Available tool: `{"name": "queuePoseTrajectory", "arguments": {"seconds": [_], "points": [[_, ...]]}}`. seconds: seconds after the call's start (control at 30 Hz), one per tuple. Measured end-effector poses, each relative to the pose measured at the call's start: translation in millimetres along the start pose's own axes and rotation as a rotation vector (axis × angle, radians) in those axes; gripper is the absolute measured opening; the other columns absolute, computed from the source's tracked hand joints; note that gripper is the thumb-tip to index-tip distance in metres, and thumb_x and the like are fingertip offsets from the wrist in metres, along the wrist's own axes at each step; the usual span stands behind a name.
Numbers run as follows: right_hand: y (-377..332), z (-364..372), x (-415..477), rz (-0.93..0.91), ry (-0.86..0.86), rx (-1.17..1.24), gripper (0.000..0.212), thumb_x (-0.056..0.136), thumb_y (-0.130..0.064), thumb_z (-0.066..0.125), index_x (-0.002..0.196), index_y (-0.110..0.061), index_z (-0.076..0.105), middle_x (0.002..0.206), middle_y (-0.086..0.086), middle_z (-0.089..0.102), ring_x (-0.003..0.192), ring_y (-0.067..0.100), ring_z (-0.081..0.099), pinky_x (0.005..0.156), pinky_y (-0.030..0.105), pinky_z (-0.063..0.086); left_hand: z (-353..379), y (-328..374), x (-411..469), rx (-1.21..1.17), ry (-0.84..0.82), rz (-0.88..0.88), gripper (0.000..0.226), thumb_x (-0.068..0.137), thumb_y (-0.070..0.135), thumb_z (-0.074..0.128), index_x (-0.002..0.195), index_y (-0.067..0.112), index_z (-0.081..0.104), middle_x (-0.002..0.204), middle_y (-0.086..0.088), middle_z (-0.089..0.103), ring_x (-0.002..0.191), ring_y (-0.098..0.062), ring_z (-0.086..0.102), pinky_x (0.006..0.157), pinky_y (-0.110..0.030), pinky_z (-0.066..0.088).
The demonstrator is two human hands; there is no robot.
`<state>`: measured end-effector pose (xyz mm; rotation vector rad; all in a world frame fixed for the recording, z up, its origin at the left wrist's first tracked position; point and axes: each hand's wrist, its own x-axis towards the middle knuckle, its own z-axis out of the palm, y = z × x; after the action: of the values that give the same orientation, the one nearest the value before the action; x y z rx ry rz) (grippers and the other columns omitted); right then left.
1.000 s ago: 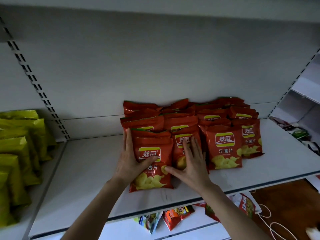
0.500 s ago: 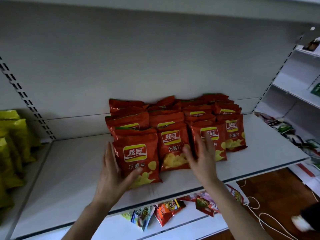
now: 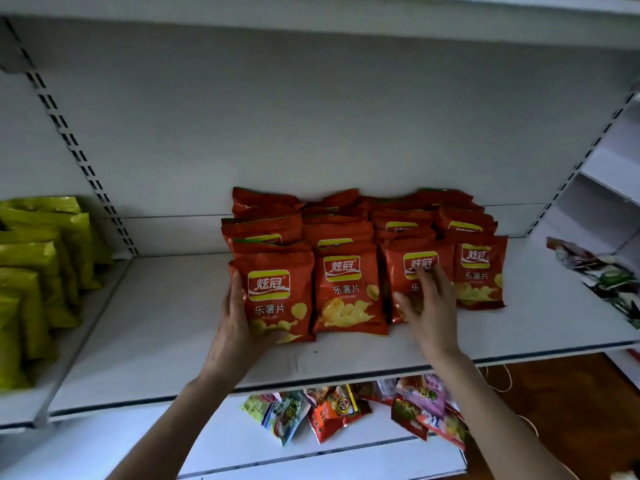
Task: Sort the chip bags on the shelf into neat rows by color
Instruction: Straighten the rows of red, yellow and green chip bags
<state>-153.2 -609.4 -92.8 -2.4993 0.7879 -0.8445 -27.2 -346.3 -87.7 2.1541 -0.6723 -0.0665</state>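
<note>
One wide white metal shelf [image 3: 166, 323] fills most of the view, and its front lip hides the back of the tier below. On it, against the back panel, stands a block of red foil chip bags [image 3: 346, 223] in four columns. Only the front bag of each column shows its whole face, and the ones behind show little more than their top seams, so they are hard to count. On the neighbouring bay to the left, yellow-green foil bags [image 3: 34, 265] stand in rows, cut off by the frame edge. Mixed coloured snack packets [image 3: 332, 410] lie on the lower tier, half hidden under the shelf.

The left hand [image 3: 235, 327] reaches up from below, fingers stretched along the left edge of the leftmost front red bag [image 3: 277, 296], thumb across its bottom corner, clasping it. Whether the fingertips wrap behind cannot be seen. The right hand [image 3: 429, 306] lies flat with fingers spread and straight on the third front red bag [image 3: 398, 268], covering much of its print and gripping nothing.
</note>
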Motion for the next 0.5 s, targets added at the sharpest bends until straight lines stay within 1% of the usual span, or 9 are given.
{"name": "queuePoseTrajectory", "arguments": {"seconds": [0.07,0.1,0.17,0.3,0.33,0.4,0.43,0.5], "points": [[9,-6,-4,-0.007,-0.015,0.016,0.063,0.086,-0.051,0.049,0.129,-0.005,0.050,0.143,0.023,0.035,0.132,0.042,0.031,0.102,0.052,0.031,0,0,0,0.012,0.003,0.002,0.107,0.058,0.048,0.069,0.144,0.019,0.011,0.150,-0.024,0.023,0.131,-0.041,0.037,0.096,-0.058,0.039],[14,-9,-7,-0.004,-0.020,0.024,0.058,0.084,-0.042,0.053,0.128,-0.004,0.051,0.143,0.023,0.035,0.132,0.042,0.031,0.103,0.053,0.033,0,0,-1,0.016,0.007,0.005,0.107,0.058,0.047,0.069,0.144,0.019,0.011,0.149,-0.025,0.023,0.131,-0.042,0.037,0.096,-0.058,0.039],[26,-15,-14,0.006,-0.018,0.034,0.053,0.083,-0.033,0.056,0.126,-0.003,0.053,0.141,0.023,0.037,0.131,0.042,0.033,0.102,0.052,0.036,1,1,-3,0.024,0.025,0.001,0.106,0.058,0.044,0.069,0.144,0.019,0.012,0.148,-0.026,0.024,0.129,-0.043,0.038,0.095,-0.059,0.040],[45,-27,-20,0.032,-0.012,0.041,0.049,0.084,-0.024,0.062,0.126,-0.001,0.052,0.138,0.024,0.040,0.129,0.041,0.037,0.100,0.043,0.035,0,5,-6,0.004,0.072,-0.027,0.108,0.056,0.043,0.071,0.143,0.025,0.010,0.147,-0.024,0.027,0.128,-0.043,0.039,0.096,-0.057,0.040],[47,-31,-19,0.047,-0.012,0.054,0.049,0.084,-0.026,0.061,0.126,-0.003,0.052,0.138,0.022,0.040,0.129,0.039,0.037,0.100,0.042,0.036,0,6,-6,0.001,0.074,-0.024,0.108,0.056,0.042,0.071,0.143,0.027,0.009,0.147,-0.024,0.026,0.128,-0.043,0.040,0.096,-0.057,0.040],[51,-38,-16,0.077,-0.007,0.076,0.054,0.085,-0.041,0.055,0.125,-0.005,0.052,0.136,0.021,0.042,0.126,0.038,0.040,0.097,0.046,0.041,1,7,-9,0.008,0.072,-0.015,0.106,0.058,0.040,0.072,0.142,0.029,0.008,0.148,-0.024,0.026,0.128,-0.042,0.039,0.097,-0.056,0.039],[52,-42,-13,0.087,-0.003,0.076,0.060,0.085,-0.051,0.052,0.123,-0.005,0.053,0.135,0.020,0.043,0.124,0.039,0.041,0.094,0.048,0.043,2,7,-9,0.013,0.074,-0.020,0.107,0.060,0.037,0.074,0.144,0.027,0.008,0.147,-0.024,0.026,0.128,-0.042,0.040,0.097,-0.056,0.039],[59,-44,-6,0.104,-0.019,0.055,0.078,0.075,-0.067,0.046,0.125,-0.006,0.051,0.136,0.020,0.042,0.124,0.041,0.040,0.092,0.051,0.043,3,6,-11,0.026,0.074,-0.039,0.110,0.062,0.030,0.079,0.147,0.020,0.009,0.148,-0.024,0.026,0.128,-0.042,0.039,0.096,-0.056,0.040]]}}
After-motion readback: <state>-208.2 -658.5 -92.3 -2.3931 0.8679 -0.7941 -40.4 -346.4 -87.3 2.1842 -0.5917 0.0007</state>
